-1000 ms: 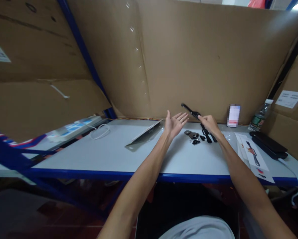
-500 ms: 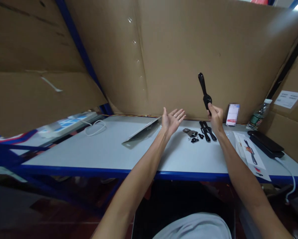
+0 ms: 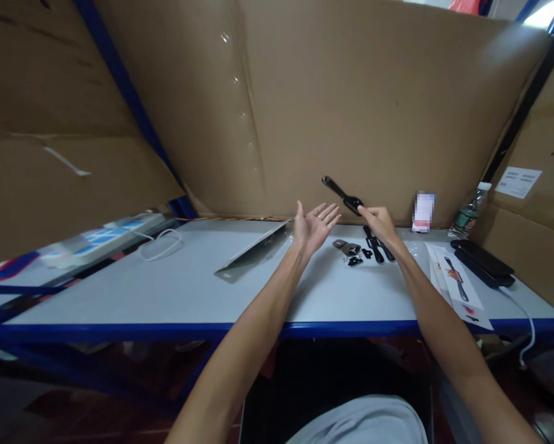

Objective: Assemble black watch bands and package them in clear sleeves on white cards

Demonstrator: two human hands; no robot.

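My left hand [image 3: 313,228] is raised above the table with its palm up and fingers spread, a ring on one finger and nothing in it. In my right hand [image 3: 379,223] is a black spokeshave [image 3: 348,200], pinched near one end. Its free handle points up and to the left, above the left hand's fingertips. Beneath the hands lie more black spokeshave bodies [image 3: 376,245] on the table, partly hidden by my right hand and wrist. Small dark metal parts [image 3: 353,261] and brownish-grey pieces [image 3: 346,246] lie left of them.
A thin, flat panel [image 3: 252,250] leans at a slant left of my hands. To the right are printed cards [image 3: 459,283], a black case [image 3: 483,264] with a white cable, a phone [image 3: 424,213] and a water bottle [image 3: 470,213]. Cardboard walls [image 3: 327,111] enclose the table.
My right hand has moved left and lowered the spokeshave, which has tipped from nearly upright to slanting left, towards my left hand. My left hand stays palm up. The view has shifted slightly.
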